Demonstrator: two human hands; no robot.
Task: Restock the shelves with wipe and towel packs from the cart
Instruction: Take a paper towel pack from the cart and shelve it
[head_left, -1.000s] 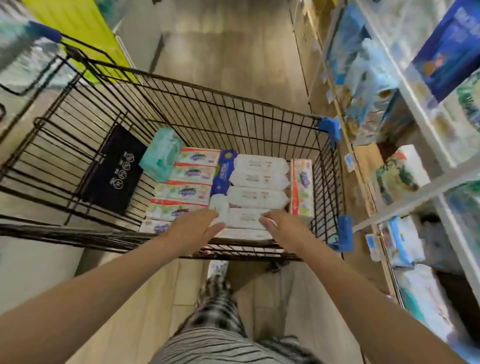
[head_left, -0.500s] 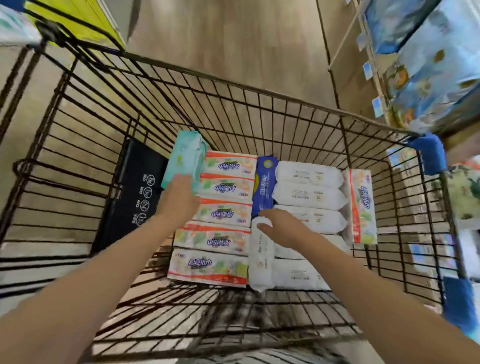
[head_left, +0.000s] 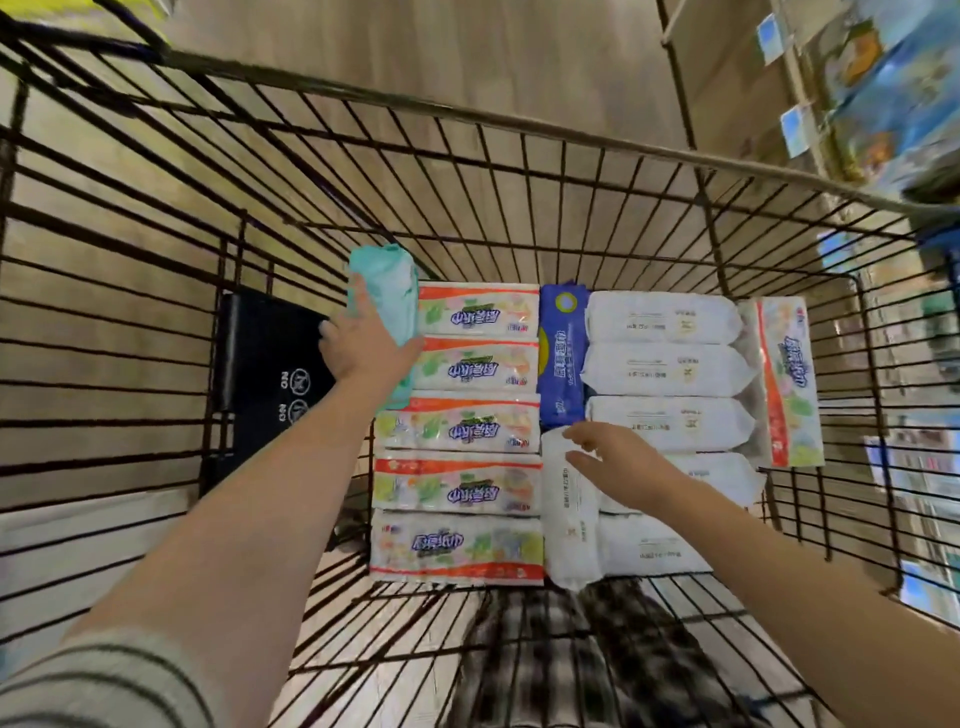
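Pickup: left hand (head_left: 363, 345) clasps teal plastic wipe pack (head_left: 389, 283) at eleven o'clock; right hand (head_left: 621, 465), fingers loosely spread, hovers at white plastic pack (head_left: 569, 525); lifting probably follows.

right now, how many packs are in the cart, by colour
orange-trimmed packs: 6
white packs: 6
blue pack: 1
teal pack: 1
total: 14
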